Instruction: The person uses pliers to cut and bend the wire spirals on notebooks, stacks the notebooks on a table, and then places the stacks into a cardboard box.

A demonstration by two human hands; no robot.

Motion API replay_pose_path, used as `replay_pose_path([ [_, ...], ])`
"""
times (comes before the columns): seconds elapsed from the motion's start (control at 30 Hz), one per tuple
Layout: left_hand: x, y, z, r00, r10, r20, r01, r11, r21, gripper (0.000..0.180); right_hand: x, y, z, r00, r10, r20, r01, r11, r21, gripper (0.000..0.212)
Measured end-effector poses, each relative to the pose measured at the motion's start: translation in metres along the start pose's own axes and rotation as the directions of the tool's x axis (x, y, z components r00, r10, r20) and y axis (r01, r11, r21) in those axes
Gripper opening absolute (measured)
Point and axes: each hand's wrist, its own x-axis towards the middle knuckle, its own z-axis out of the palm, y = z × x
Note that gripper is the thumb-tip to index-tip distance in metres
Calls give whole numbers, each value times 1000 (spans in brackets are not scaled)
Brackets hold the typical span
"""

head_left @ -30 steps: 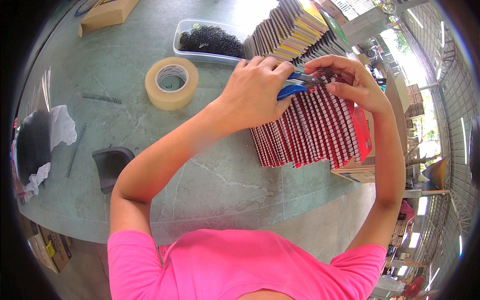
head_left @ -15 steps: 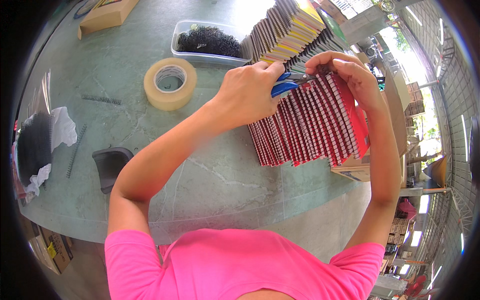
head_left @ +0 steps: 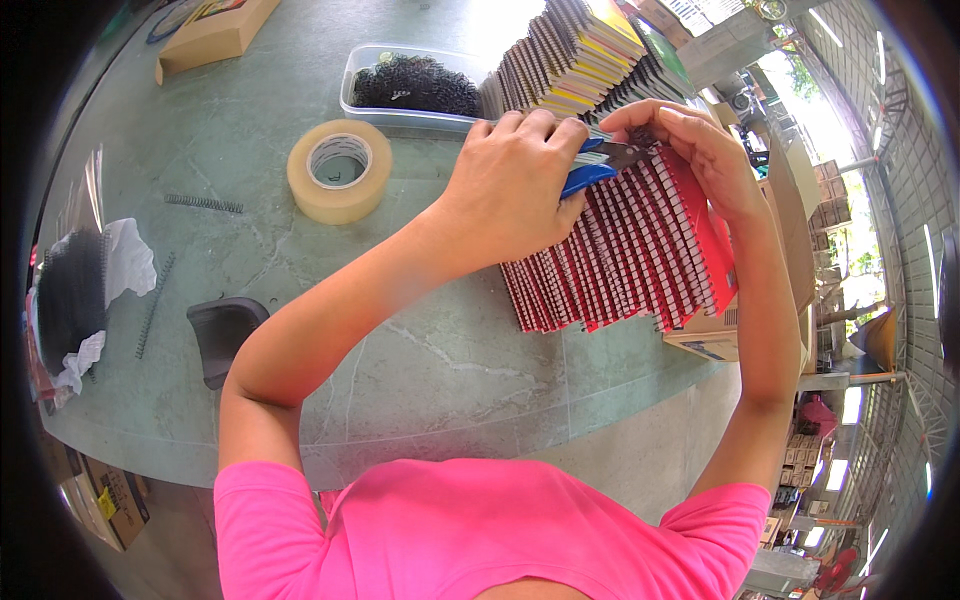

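Green table, blue-handled pliers shifted right

On the table, a notebook stack lies right of a tape roll, with a second stack behind it. Left of that sits a tub with coils in it. Pliers in the left hand are at the first stack's far end.

Ahead of the pink short-sleeved torso, both bare arms reach forward, elbows bent outward. From the torso's left, the forearm slants inward to the bare left hand, back upward, fingers curled tightly. Ahead of its right side, the bare right hand arches inward, fingers bent.
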Motion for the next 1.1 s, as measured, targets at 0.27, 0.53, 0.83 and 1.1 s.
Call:
replay_pose_path([
  [0.27, 1, -1, 3, 1000, -20, 21, 21, 999, -35, 35, -1, 0, -4, 998, 54, 37, -55, 998, 36, 44],
  [0.53, 4, -11, 6, 998, -16, 69, 29, 982, -189, 32, 1, -3, -3, 994, 104, 28, -104, 994, -19, 43],
  [0.83, 10, -7, 1, 978, -86, 189, 121, 976, -181, 33, 2, -7, -8, 995, 93, 32, -89, 989, -121, 23],
  [1.1, -45, -29, -37, 752, -228, 619, 565, 707, -425, 37, 35, -29, -12, 990, 89, 112, -37, 917, -397, 26],
])
